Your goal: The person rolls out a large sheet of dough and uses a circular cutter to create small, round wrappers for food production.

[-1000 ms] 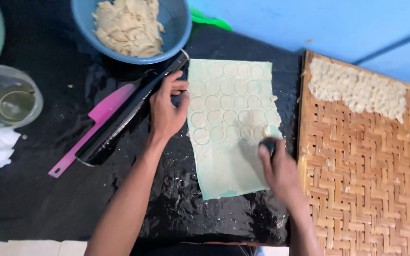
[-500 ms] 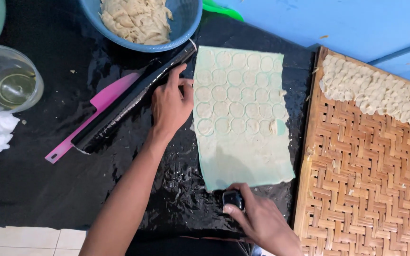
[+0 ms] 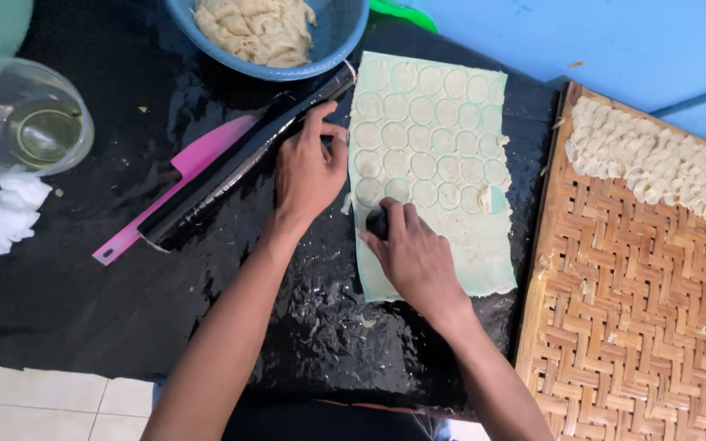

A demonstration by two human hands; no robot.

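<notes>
Work surface: glossy black plastic sheet [image 3: 59,302], wrinkled, catching soft daylight. Beyond it, a blue painted surface [image 3: 614,41]. Pale floor tiles [image 3: 34,400] at lower left.

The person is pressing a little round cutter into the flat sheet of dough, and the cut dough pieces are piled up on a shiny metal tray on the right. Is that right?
Not quite. The right hand does press a small dark cutter into the dough sheet, but the cut pieces lie on a woven bamboo tray, not a metal one. The head view shows the brown basket weave clearly.
</notes>
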